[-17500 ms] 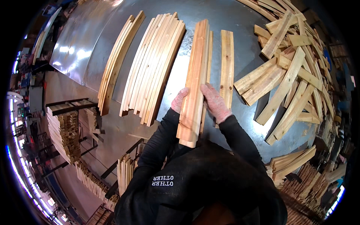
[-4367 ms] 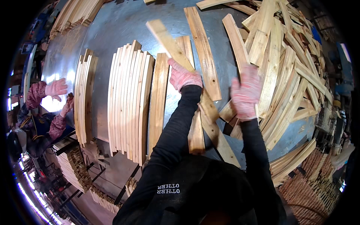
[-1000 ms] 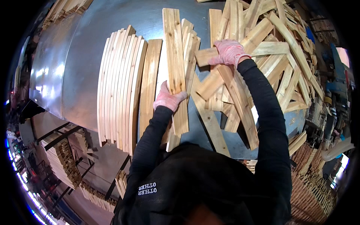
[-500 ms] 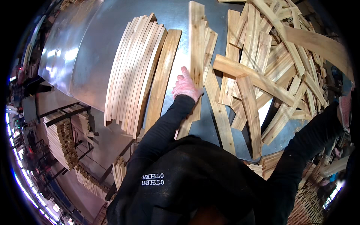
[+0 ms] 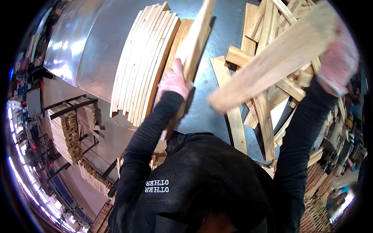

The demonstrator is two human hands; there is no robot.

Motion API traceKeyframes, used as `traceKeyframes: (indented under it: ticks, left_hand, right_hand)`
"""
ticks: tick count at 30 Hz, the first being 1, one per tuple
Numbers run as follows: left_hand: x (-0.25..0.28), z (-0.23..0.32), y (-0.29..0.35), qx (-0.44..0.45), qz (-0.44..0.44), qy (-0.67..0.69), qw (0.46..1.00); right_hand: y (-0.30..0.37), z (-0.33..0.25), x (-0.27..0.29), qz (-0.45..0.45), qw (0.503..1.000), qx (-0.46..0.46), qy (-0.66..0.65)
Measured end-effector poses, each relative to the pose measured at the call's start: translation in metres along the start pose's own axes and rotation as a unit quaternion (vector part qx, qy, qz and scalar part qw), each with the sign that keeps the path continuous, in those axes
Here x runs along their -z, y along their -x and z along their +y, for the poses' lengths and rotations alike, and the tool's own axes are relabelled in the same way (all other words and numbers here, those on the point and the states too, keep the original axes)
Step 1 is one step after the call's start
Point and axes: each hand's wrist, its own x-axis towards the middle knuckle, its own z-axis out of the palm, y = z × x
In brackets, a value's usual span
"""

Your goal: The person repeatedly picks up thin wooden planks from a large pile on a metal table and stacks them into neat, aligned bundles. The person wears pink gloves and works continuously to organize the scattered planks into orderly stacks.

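Note:
My left hand, in a pinkish glove, is closed on a curved wooden slat standing on its edge. That slat leans close against another slat, which lies at the right end of a tight row of curved wooden slats. At the far right my right hand, gloved and smeared by motion, grips the end of a broad curved board. This board is lifted above a loose pile of slats, its free end pointing down and left.
A shiny metal table bears the slats. One lone slat lies between the row and the pile. Below the table's left edge, stacked slats sit on a dark metal rack. More stacks stand at the lower right.
My left hand has moved left, carrying the upright slat with it up to the row. My right hand has swung the curved board in from the far right over the pile.

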Motion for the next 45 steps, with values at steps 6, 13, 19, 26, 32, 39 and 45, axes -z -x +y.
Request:
traceKeyframes:
  ticks: [6, 13, 19, 26, 32, 39, 45]
  left_hand:
    - [-0.053, -0.004, 0.007, -0.003, 0.027, 0.056, 0.998]
    - [-0.064, -0.025, 0.043, -0.087, 0.048, 0.113, 0.989]
    - [-0.082, 0.002, 0.051, -0.067, 0.041, 0.0, 0.997]
    - [-0.077, -0.051, 0.018, -0.088, 0.065, 0.151, 0.983]
    - [-0.095, -0.105, 0.009, -0.131, -0.026, 0.476, 0.869]
    - [-0.085, -0.125, -0.007, -0.18, -0.122, 0.414, 0.884]
    - [-0.112, -0.141, -0.026, -0.161, -0.021, 0.218, 0.962]
  right_hand:
    - [0.206, 0.058, -0.106, -0.2, 0.941, -0.247, 0.117]
    - [0.297, 0.084, -0.145, -0.25, 0.896, -0.276, 0.242]
    - [0.26, 0.107, -0.133, -0.336, 0.875, -0.326, 0.125]
    - [0.275, 0.022, -0.11, -0.465, 0.851, -0.221, 0.102]
    - [0.31, 0.006, -0.094, -0.475, 0.785, -0.391, 0.067]
    - [0.337, 0.031, -0.105, -0.442, 0.85, -0.282, -0.06]
    - [0.323, 0.049, -0.099, -0.577, 0.744, -0.336, 0.027]
